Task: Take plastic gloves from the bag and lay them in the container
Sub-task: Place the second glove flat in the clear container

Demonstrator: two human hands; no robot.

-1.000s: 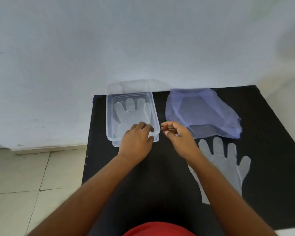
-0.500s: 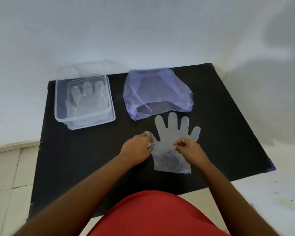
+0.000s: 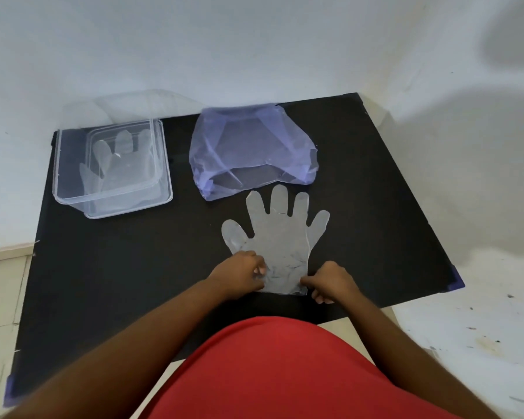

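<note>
A clear plastic glove (image 3: 280, 237) lies flat on the black table (image 3: 118, 267), fingers pointing away from me. My left hand (image 3: 242, 275) pinches the cuff's left edge. My right hand (image 3: 330, 281) pinches the cuff's right corner. Just beyond the glove's fingertips lies the pale purple plastic bag (image 3: 251, 149), its mouth facing me. At the table's far left stands the clear container (image 3: 73, 195) with another clear glove (image 3: 121, 164) lying in it.
A white wall rises right behind the table. The container's clear lid (image 3: 127, 107) leans behind it against the wall. Tiled floor shows at the left, a paint-flecked white floor at the right. My red shirt (image 3: 285, 373) fills the bottom.
Both hands left the container, crossed to the glove in front of the bag, and then slid down to its cuff. The view shifted right.
</note>
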